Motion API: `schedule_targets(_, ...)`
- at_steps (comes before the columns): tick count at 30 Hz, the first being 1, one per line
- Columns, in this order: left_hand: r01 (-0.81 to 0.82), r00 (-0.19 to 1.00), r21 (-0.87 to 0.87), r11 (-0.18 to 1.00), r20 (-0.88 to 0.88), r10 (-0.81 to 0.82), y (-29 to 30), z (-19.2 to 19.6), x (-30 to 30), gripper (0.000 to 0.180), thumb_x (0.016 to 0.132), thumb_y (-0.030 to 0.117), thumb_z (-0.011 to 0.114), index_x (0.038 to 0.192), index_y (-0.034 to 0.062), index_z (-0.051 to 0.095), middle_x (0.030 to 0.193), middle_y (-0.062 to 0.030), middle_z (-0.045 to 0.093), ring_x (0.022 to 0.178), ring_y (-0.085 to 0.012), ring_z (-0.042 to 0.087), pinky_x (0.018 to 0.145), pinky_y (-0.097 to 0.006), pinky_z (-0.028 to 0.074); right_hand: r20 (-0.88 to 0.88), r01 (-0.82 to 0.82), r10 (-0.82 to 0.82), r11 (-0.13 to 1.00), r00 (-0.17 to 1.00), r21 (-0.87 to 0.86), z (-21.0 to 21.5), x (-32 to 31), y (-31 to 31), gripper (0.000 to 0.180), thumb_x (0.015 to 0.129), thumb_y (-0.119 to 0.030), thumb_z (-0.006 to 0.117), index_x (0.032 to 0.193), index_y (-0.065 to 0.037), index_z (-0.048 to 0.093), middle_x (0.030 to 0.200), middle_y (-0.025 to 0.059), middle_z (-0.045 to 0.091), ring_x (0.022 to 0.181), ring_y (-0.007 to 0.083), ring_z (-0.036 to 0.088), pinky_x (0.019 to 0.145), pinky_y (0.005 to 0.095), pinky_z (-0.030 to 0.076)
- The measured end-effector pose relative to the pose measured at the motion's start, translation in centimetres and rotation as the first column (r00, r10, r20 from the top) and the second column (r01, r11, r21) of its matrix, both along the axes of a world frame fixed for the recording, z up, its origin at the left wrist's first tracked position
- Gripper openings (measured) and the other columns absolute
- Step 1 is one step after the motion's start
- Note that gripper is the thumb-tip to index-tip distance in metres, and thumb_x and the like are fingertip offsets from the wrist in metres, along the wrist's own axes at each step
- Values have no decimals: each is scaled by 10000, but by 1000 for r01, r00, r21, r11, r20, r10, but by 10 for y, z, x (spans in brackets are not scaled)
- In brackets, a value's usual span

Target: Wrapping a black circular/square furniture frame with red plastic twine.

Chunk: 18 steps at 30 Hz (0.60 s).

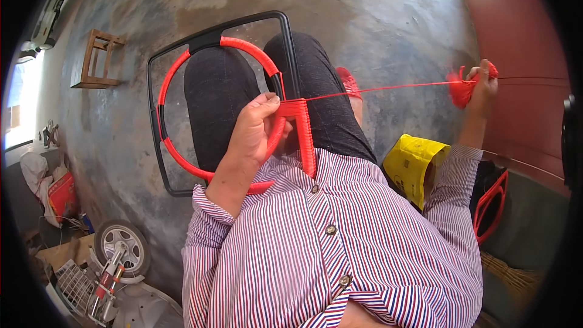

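Across my lap lies a black rounded-rectangle frame (291, 54) with a ring (252, 48) inside it. Red cord covers most of the ring, with black gaps between the covered stretches. Tight red windings (306, 140) also cover part of the frame's near right side. My left hand (252, 124) pinches the ring beside these windings, thumb on top. Out to the far right, my right hand (484, 88) is closed around a bundle of red cord (463, 91), partly blurred. A taut red strand (382, 88) runs between the bundle and the windings.
A yellow bag (408, 167) stands right of my legs, near another red-wrapped piece (493, 206). A wooden stool (97, 59) is at the far left. A wheeled vehicle (121, 246) is at the lower left. A dark red wall surface (516, 24) borders the right.
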<state>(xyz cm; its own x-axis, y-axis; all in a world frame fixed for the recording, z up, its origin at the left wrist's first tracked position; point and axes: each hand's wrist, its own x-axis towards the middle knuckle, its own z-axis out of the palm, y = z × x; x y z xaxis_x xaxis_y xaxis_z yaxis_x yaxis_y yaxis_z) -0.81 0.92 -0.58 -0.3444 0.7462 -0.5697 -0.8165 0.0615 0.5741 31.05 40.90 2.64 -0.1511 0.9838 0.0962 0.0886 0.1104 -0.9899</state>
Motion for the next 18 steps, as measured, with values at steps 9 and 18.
schedule_targets(9, 25, 999, -10, 1000, 28, -25, 1, -1, -2, 133, 962, 171, 533, 1001, 47, 563, 845, -86, 674, 638, -174, 620, 592, -303, 501, -478, -583, 396, 733, 784, -350, 5, -80, -123, 409, 797, -36, 603, 1204, 10, 610, 1064, 111, 644, 955, 227, 618, 893, 361, 495)
schedule_targets(18, -62, 988, 178, 982, 148, 36, 0, 35, 16, 218, 979, 102, 491, 1155, -2, 566, 1026, -110, 670, 885, -201, 656, 816, -336, 531, 629, -951, 775, 140, -67, -275, 24, -178, -216, 583, 761, -75, 689, 1324, -62, 539, 962, 180, 683, 903, 340, 669, 753, 394, 523)
